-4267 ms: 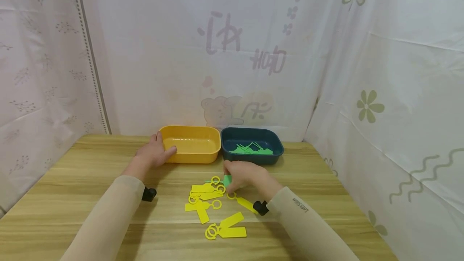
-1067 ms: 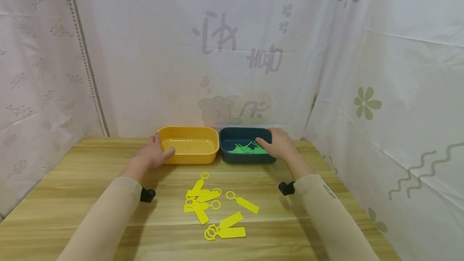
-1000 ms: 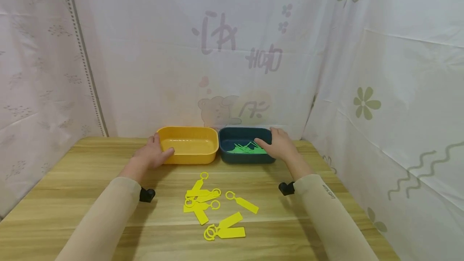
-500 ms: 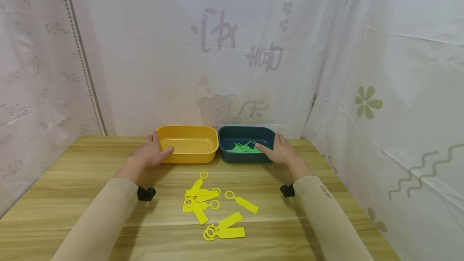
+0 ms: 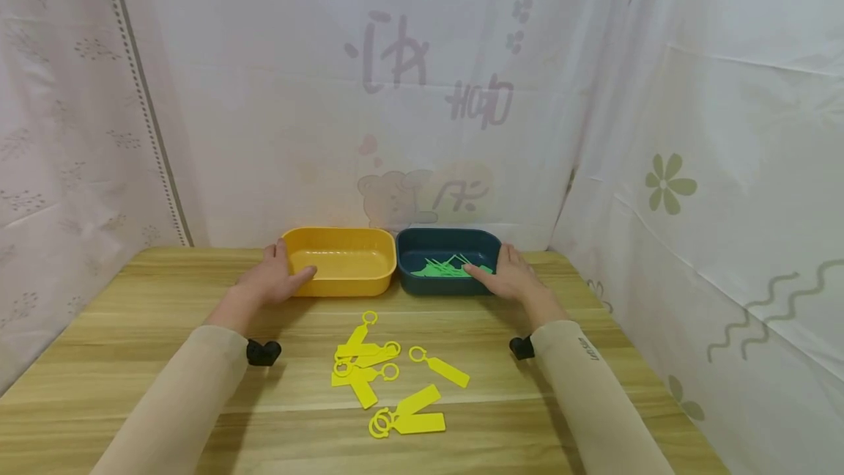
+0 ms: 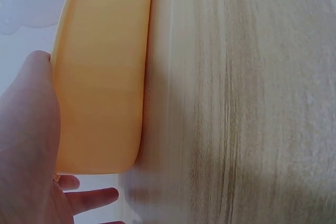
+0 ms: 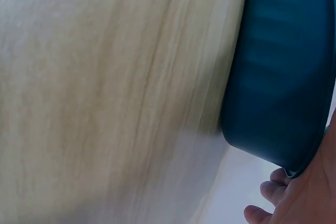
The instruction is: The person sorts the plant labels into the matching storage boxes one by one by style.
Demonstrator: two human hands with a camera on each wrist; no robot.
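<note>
A yellow plastic bin (image 5: 343,286) stands at the back of the table, side by side with a dark blue bin (image 5: 448,286). My left hand (image 5: 272,277) rests against the yellow bin's left end, thumb over its front rim and fingers extended along the outside. At the blue bin's right end lies my right hand (image 5: 511,273), its thumb reaching over the front rim and fingers loosely spread past the corner. Thin green plastic tags (image 5: 442,268) lie inside the blue bin. Flat yellow tags with ring loops (image 5: 359,350) are piled on the table between my forearms.
One separate yellow tag (image 5: 448,372) lies right of the pile, and two overlapping yellow tags (image 5: 422,422) lie nearer the front. The wooden table (image 5: 303,431) ends at a patterned white curtain (image 5: 264,130) behind the bins.
My right hand has left the green tag among the yellow ones and moved to the blue bin's right end. That green tag is gone from the table. My left hand stays at the yellow bin.
</note>
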